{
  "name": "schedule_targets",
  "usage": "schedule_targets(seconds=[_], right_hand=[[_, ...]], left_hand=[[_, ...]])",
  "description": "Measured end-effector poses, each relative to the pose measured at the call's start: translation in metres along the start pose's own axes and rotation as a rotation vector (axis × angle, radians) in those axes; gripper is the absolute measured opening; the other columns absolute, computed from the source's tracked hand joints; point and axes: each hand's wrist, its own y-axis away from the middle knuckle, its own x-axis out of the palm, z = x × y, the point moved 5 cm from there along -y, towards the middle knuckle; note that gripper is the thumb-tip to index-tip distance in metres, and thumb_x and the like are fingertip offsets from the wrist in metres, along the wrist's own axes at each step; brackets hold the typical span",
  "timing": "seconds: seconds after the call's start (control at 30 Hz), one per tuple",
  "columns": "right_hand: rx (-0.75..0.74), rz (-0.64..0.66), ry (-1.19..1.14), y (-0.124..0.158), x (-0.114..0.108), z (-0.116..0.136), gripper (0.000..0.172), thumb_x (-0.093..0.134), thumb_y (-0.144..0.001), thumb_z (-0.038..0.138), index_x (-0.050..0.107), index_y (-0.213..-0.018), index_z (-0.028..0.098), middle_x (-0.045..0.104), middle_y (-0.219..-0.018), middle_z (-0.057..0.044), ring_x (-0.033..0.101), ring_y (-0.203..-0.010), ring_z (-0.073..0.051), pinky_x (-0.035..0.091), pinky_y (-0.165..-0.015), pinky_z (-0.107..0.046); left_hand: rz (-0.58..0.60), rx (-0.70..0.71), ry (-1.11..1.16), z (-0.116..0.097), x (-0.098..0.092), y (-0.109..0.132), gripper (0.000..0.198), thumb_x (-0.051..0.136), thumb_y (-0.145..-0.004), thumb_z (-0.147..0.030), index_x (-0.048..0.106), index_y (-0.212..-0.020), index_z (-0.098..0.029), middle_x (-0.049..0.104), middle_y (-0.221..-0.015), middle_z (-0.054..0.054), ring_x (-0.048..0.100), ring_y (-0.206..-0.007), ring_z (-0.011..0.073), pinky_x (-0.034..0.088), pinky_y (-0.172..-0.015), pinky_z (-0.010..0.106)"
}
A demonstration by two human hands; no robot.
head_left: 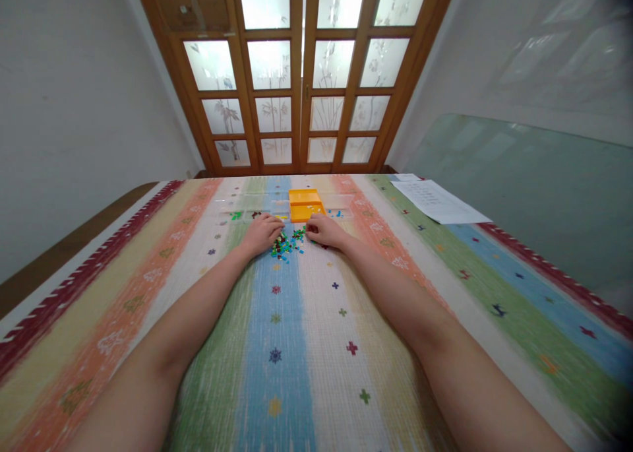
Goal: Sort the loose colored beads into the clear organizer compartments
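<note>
A loose pile of small shiny pieces (pixel 283 246), green, blue and dark red, lies on the blue stripe of the tablecloth. At its left edge is my left hand (pixel 262 234), fingers bent and drawn together; anything in them is too small to make out. On the pile's right side rests my right hand (pixel 324 231), its fingers curled in a pinch with the tips partly hidden. Just beyond it stands an open orange box (pixel 305 196) with a few light pieces inside. Clear trays flank the box; green pieces (pixel 236 216) lie on the left, blue pieces (pixel 337 214) on the right.
A striped tablecloth (pixel 277 386) covers the long table. Sheets of printed paper (pixel 440 201) lie at the far right edge. Behind the table are wooden doors with glass panes (pixel 301 96); a greenish glass panel (pixel 524 194) leans by the right wall.
</note>
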Motion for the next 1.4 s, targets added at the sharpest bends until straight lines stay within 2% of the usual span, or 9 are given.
schedule_targets(seconds=[0.27,0.4,0.7,0.97,1.13,1.27,1.4], right_hand=[[0.015,0.027,-0.012,-0.002,0.002,-0.001,0.006,0.064,-0.084,0.019,0.069,-0.081,0.019,0.066,-0.084,-0.003,0.057,-0.079,-0.017,0.039,-0.071,-0.027],[0.111,0.039,-0.084,-0.001,0.005,-0.005,0.01,0.06,-0.084,0.018,0.068,-0.077,0.019,0.067,-0.076,-0.001,0.055,-0.068,-0.015,0.038,-0.066,-0.026],[0.306,-0.244,-0.341,0.004,-0.007,-0.013,0.006,0.059,-0.081,0.024,0.062,-0.079,0.02,0.067,-0.074,0.0,0.057,-0.067,-0.015,0.04,-0.064,-0.025],[0.41,-0.363,-0.7,-0.002,0.006,-0.025,0.013,0.059,-0.073,0.031,0.055,-0.081,0.022,0.062,-0.072,0.002,0.056,-0.063,-0.014,0.043,-0.06,-0.024],[0.417,-0.445,-0.74,-0.002,0.007,-0.033,0.022,0.058,-0.073,0.035,0.063,-0.089,0.021,0.062,-0.077,0.001,0.054,-0.067,-0.014,0.043,-0.06,-0.024],[0.449,-0.5,-0.716,-0.001,0.003,-0.039,0.024,0.059,-0.077,0.04,0.066,-0.089,0.02,0.065,-0.082,-0.001,0.056,-0.073,-0.015,0.045,-0.064,-0.025],[0.475,-0.563,-0.728,0.0,0.0,-0.046,0.024,0.062,-0.078,0.038,0.068,-0.092,0.02,0.068,-0.087,-0.002,0.06,-0.077,-0.016,0.048,-0.066,-0.026]], left_hand=[[0.055,-0.07,-0.048,0.009,0.008,0.002,0.03,0.05,-0.099,-0.027,0.079,-0.11,-0.025,0.075,-0.116,0.007,0.059,-0.109,0.0268,0.046,-0.104,0.045],[0.062,-0.097,-0.084,0.012,0.008,0.003,0.028,0.055,-0.095,-0.025,0.078,-0.111,-0.024,0.075,-0.114,0.008,0.059,-0.107,0.0277,0.046,-0.101,0.044],[0.077,-0.198,-0.088,0.009,0.002,0.004,0.018,0.06,-0.091,-0.025,0.075,-0.101,-0.023,0.073,-0.106,0.008,0.059,-0.105,0.0276,0.047,-0.095,0.04],[0.049,-0.218,-0.031,0.009,0.006,0.001,0.016,0.059,-0.091,-0.023,0.075,-0.095,-0.022,0.071,-0.102,0.009,0.061,-0.102,0.0274,0.047,-0.093,0.04],[0.059,-0.224,-0.033,0.009,0.007,0.0,0.018,0.06,-0.091,-0.023,0.076,-0.098,-0.021,0.071,-0.102,0.009,0.062,-0.101,0.0271,0.048,-0.091,0.039],[0.055,-0.24,-0.04,0.011,0.009,0.0,0.018,0.06,-0.092,-0.025,0.076,-0.1,-0.022,0.07,-0.1,0.009,0.062,-0.099,0.0261,0.049,-0.088,0.038],[0.058,-0.227,-0.034,0.011,0.01,0.0,0.022,0.059,-0.094,-0.026,0.077,-0.106,-0.023,0.07,-0.104,0.008,0.062,-0.1,0.0257,0.048,-0.091,0.038]])
